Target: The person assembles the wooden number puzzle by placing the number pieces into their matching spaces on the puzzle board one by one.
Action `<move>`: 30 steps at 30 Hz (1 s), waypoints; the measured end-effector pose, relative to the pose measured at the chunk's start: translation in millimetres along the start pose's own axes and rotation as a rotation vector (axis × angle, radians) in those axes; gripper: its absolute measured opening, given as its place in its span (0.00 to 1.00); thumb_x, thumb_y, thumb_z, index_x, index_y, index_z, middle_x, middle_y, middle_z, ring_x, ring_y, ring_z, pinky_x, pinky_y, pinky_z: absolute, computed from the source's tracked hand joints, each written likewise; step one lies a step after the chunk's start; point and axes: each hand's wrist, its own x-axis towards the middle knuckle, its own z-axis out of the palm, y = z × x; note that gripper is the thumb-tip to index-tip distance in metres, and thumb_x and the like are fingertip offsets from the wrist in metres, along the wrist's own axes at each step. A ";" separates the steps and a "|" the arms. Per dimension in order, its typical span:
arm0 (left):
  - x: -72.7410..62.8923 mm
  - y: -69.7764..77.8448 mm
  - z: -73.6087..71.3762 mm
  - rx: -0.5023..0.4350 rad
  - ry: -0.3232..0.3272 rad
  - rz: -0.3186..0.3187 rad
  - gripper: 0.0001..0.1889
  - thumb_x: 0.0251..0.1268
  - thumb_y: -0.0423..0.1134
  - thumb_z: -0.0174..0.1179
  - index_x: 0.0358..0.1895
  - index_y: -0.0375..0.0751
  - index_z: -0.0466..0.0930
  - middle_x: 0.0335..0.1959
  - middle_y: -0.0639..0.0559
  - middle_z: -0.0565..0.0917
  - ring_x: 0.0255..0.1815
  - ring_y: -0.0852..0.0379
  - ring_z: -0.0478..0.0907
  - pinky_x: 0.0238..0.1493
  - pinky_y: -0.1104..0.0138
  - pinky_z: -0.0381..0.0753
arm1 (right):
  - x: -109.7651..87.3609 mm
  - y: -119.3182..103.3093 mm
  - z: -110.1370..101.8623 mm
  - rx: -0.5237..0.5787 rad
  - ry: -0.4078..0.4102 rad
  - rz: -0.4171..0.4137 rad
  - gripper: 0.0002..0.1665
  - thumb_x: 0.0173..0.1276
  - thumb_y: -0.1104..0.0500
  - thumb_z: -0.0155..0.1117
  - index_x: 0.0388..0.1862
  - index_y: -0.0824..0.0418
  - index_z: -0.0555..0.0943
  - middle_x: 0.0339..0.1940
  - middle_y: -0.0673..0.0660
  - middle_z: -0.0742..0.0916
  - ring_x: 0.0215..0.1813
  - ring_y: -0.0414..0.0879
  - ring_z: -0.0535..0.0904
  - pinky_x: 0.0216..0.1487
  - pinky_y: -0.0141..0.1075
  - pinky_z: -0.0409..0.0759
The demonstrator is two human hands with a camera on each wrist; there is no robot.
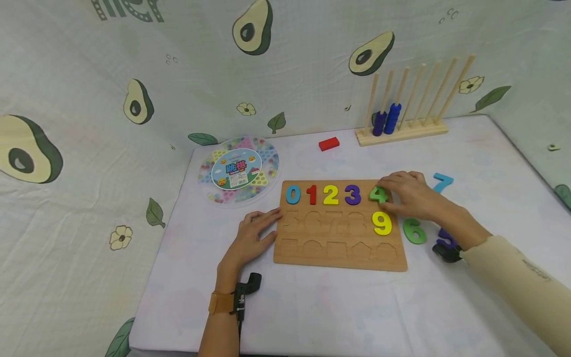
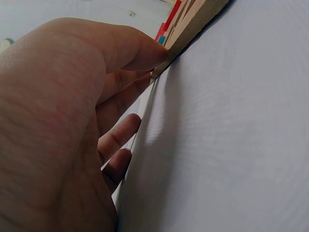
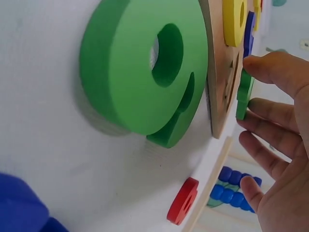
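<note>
Currently, the right hand (image 1: 409, 194) is pinching the likely light, stiff green 4 (image 1: 379, 197) by its grippable edges, toward the worktop's (image 1: 312, 312) far edge; the left hand (image 1: 254, 234), fingers extended, is touching the board (image 1: 330, 236) beneath.

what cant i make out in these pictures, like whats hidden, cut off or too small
Green 4, head view: partly covered by the right hand.
Purple 5, head view: partly covered by the right forearm.
Oval label, head view: its small print is too tiny to read.
Wooden board, left wrist view: cut off by the top edge.
Dark blue piece, right wrist view: cut off at the lower left corner.
</note>
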 end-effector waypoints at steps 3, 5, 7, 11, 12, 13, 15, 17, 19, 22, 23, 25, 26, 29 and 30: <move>0.5 -0.2 1.2 -0.001 -0.010 -0.005 0.27 0.73 0.46 0.57 0.74 0.59 0.70 0.75 0.66 0.66 0.69 0.51 0.58 0.62 0.49 0.58 | 0.7 1.5 1.4 -0.006 -0.012 0.013 0.32 0.64 0.51 0.72 0.64 0.63 0.78 0.64 0.65 0.79 0.70 0.65 0.64 0.64 0.67 0.51; 0.6 0.2 1.5 -0.006 -0.015 -0.008 0.27 0.73 0.46 0.56 0.74 0.60 0.69 0.75 0.66 0.65 0.69 0.52 0.58 0.62 0.49 0.58 | 0.9 2.6 2.5 -0.007 -0.017 0.012 0.32 0.64 0.51 0.72 0.64 0.63 0.78 0.64 0.66 0.79 0.69 0.66 0.64 0.64 0.68 0.51; 0.7 0.7 1.3 -0.007 -0.019 -0.008 0.27 0.73 0.46 0.56 0.74 0.60 0.69 0.75 0.66 0.65 0.69 0.52 0.58 0.63 0.50 0.57 | 1.3 4.0 3.7 -0.005 -0.018 0.002 0.32 0.64 0.52 0.72 0.64 0.64 0.78 0.64 0.66 0.79 0.69 0.66 0.64 0.63 0.67 0.51; 1.4 2.2 0.1 -0.012 -0.021 -0.009 0.27 0.73 0.46 0.56 0.74 0.59 0.69 0.75 0.66 0.65 0.69 0.51 0.57 0.64 0.49 0.56 | 2.2 6.2 4.4 0.011 -0.014 -0.017 0.31 0.65 0.53 0.72 0.64 0.64 0.78 0.64 0.65 0.79 0.69 0.65 0.65 0.62 0.66 0.52; 1.7 2.5 -0.3 -0.012 -0.020 -0.009 0.27 0.73 0.46 0.56 0.74 0.59 0.69 0.75 0.66 0.65 0.69 0.51 0.57 0.64 0.49 0.56 | 2.6 6.6 4.2 0.017 -0.014 -0.018 0.31 0.65 0.53 0.72 0.64 0.64 0.78 0.64 0.65 0.79 0.69 0.65 0.64 0.62 0.66 0.52; 1.8 2.7 -0.6 -0.014 -0.018 -0.008 0.27 0.73 0.46 0.56 0.74 0.59 0.69 0.75 0.66 0.65 0.69 0.51 0.58 0.64 0.49 0.56 | 3.0 7.0 4.1 0.023 -0.015 -0.018 0.31 0.65 0.53 0.72 0.64 0.64 0.78 0.64 0.65 0.79 0.69 0.65 0.64 0.62 0.66 0.52; 1.7 2.8 -1.3 -0.014 -0.015 -0.007 0.27 0.73 0.46 0.56 0.74 0.59 0.69 0.75 0.66 0.65 0.69 0.51 0.58 0.64 0.49 0.56 | 3.5 7.0 3.5 0.027 -0.024 -0.016 0.31 0.65 0.52 0.72 0.64 0.64 0.79 0.65 0.65 0.79 0.69 0.66 0.64 0.62 0.68 0.52; 1.5 2.7 -1.6 -0.017 -0.011 -0.004 0.26 0.73 0.46 0.56 0.73 0.58 0.70 0.75 0.65 0.66 0.69 0.51 0.58 0.64 0.48 0.56 | 3.9 6.5 3.1 0.021 -0.032 -0.022 0.31 0.66 0.52 0.71 0.64 0.64 0.79 0.65 0.65 0.79 0.69 0.66 0.64 0.61 0.70 0.51; 1.2 2.1 -1.9 -0.022 -0.008 0.000 0.26 0.73 0.46 0.56 0.73 0.58 0.70 0.75 0.65 0.66 0.69 0.51 0.59 0.63 0.48 0.56 | 4.0 5.8 3.2 0.009 -0.029 -0.033 0.31 0.66 0.51 0.71 0.64 0.65 0.79 0.65 0.65 0.79 0.70 0.65 0.63 0.61 0.70 0.52; 1.0 1.1 -1.9 -0.028 -0.005 0.001 0.26 0.73 0.46 0.56 0.73 0.58 0.70 0.75 0.65 0.66 0.69 0.51 0.59 0.63 0.48 0.56 | 5.1 4.9 4.2 -0.005 -0.025 -0.045 0.31 0.67 0.51 0.70 0.64 0.65 0.79 0.65 0.65 0.79 0.70 0.65 0.62 0.61 0.69 0.51; 0.9 0.7 -1.8 -0.028 -0.004 0.001 0.26 0.73 0.46 0.56 0.73 0.58 0.70 0.75 0.65 0.66 0.69 0.51 0.59 0.63 0.48 0.56 | 5.5 4.8 4.8 -0.004 -0.021 -0.042 0.30 0.67 0.51 0.70 0.64 0.65 0.79 0.66 0.65 0.79 0.70 0.65 0.62 0.62 0.69 0.51; 0.5 -0.1 -1.2 -0.028 -0.001 0.002 0.26 0.73 0.46 0.56 0.73 0.58 0.70 0.75 0.65 0.66 0.69 0.51 0.59 0.63 0.48 0.56 | 6.2 4.8 6.1 0.002 -0.022 -0.029 0.30 0.67 0.52 0.70 0.64 0.65 0.79 0.66 0.65 0.78 0.70 0.65 0.61 0.62 0.69 0.50; 0.5 -0.2 -1.2 -0.028 0.002 0.004 0.26 0.73 0.46 0.56 0.73 0.58 0.70 0.74 0.65 0.67 0.69 0.51 0.59 0.63 0.48 0.56 | 6.2 4.8 6.4 0.006 -0.022 -0.022 0.30 0.67 0.52 0.70 0.65 0.64 0.79 0.66 0.65 0.78 0.71 0.66 0.61 0.62 0.69 0.50; 0.2 -0.3 -0.9 -0.030 0.009 0.011 0.26 0.72 0.46 0.57 0.73 0.58 0.71 0.74 0.65 0.67 0.68 0.51 0.59 0.62 0.48 0.56 | 4.9 5.5 7.2 0.020 -0.019 0.003 0.32 0.67 0.50 0.70 0.65 0.64 0.78 0.67 0.65 0.77 0.71 0.67 0.60 0.61 0.69 0.51; 0.0 -0.5 -0.6 -0.031 0.012 0.014 0.26 0.72 0.46 0.57 0.73 0.57 0.71 0.74 0.64 0.67 0.68 0.51 0.59 0.62 0.47 0.57 | 4.0 5.9 7.2 0.023 -0.018 0.012 0.33 0.67 0.49 0.70 0.66 0.64 0.78 0.67 0.66 0.77 0.71 0.67 0.60 0.61 0.68 0.52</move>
